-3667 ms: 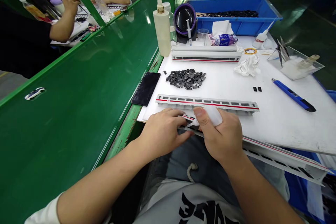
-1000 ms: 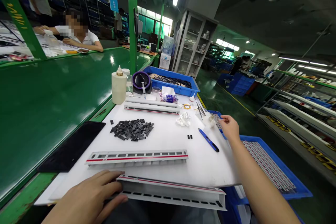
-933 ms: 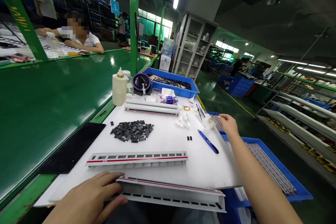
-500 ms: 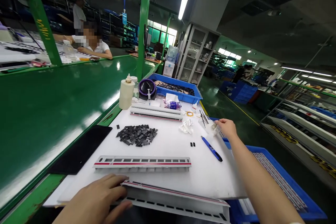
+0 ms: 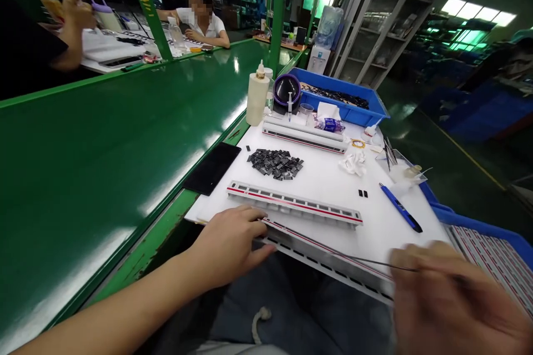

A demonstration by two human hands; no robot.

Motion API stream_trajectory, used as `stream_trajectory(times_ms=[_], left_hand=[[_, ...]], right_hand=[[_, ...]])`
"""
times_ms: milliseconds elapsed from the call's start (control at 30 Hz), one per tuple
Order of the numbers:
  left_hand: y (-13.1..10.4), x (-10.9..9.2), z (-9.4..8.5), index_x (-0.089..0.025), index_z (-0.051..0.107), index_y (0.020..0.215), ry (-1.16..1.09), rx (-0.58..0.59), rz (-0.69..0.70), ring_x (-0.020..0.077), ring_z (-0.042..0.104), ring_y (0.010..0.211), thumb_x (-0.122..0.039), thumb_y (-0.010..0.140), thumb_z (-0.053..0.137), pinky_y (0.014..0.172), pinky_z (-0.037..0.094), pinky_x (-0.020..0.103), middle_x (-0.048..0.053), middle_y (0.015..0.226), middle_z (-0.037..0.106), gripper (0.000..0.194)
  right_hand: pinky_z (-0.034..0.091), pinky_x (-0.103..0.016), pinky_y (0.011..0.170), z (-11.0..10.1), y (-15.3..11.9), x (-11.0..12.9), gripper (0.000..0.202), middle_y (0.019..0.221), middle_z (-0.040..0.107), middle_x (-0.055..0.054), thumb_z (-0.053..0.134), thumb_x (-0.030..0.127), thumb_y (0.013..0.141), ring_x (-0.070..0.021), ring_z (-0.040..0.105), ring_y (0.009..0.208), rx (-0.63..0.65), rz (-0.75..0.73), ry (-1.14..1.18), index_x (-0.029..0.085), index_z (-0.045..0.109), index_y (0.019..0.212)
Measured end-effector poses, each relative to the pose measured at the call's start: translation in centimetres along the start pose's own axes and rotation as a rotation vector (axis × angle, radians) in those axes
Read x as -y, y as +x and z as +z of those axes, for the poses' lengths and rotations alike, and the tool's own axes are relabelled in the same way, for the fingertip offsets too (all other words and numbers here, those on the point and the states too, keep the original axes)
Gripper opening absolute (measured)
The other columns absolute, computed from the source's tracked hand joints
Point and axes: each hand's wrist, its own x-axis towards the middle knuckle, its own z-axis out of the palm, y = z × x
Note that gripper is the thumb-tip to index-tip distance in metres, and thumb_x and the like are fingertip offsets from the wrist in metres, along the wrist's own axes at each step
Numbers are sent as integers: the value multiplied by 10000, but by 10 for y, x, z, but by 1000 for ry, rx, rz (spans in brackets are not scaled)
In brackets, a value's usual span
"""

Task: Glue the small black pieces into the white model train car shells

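Wht train-car shell (image 5: 328, 262): long, hollow, thin red stripe, row of dark window spots on lower side; lies slantwise at front edge of surface (image 5: 328, 172), above the lap. L hand (image 5: 233, 238) has its L end pinched btwn thumb & fingers. R hand (image 5: 449, 294), blurred, fingers closed on thin dark tool (image 5: 375, 262), tip over shell's upper edge; contact unclear. R hand blocks view of shell's R end. 2nd shell (image 5: 295, 203) just behind, w/ red stripe & window openings; blk chip pile (image 5: 275, 164) beyond. Blue pen-type tool (image 5: 400, 208) to R, nr 2 blk chips (image 5: 363, 193).
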Motion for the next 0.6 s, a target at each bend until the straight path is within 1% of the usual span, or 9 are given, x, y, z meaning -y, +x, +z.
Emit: stream_trajectory(times_ms=[33,67,133,200,333,467,600], left_hand=[[0,0,0,-223,699,827,4,-4,6,271,636,1013,-445,888,584,866,537,436,53,1158,680,258],[-1,-1,0,-221,698,829,8,-8,13,272,636,1010,-446,888,584,867,537,441,55,1158,679,259],[-1,-1,0,-220,695,821,11,-15,18,271,636,996,-446,886,587,852,539,443,54,1146,681,259],[-1,-2,-1,-221,693,820,4,-21,13,268,636,987,-449,882,591,839,542,440,50,1130,683,257],[-2,-2,0,-223,707,857,-10,-20,2,266,636,986,-458,878,593,844,544,440,50,1108,685,262],[-2,0,3,-221,717,884,-17,-20,1,266,635,986,-460,885,578,843,544,433,57,1098,684,276],[-2,0,4,-216,723,889,-25,-20,4,265,632,987,-454,889,570,857,539,427,67,1091,683,284]], right_hand=[[441,-239,550,18,-13,5,54,759,594,10,697,180,837,-119,572,689,80,15,31,221,673,863],[422,-234,537,35,-22,9,82,737,587,10,678,147,842,-111,551,665,178,7,30,223,683,873],[412,-232,544,62,-30,9,131,721,578,15,652,113,850,-105,530,652,280,0,54,229,688,900],[418,-232,565,78,-31,6,146,723,577,22,640,111,858,-101,525,655,330,3,53,236,687,917],[399,-214,547,90,-29,0,139,691,548,46,642,119,858,-80,491,611,378,19,22,241,688,907],[379,-206,527,95,-32,0,116,672,533,54,638,128,862,-71,466,588,392,14,2,231,687,884],[391,-203,536,98,-33,-1,104,674,550,50,633,133,864,-70,473,589,408,8,-25,218,693,866]])
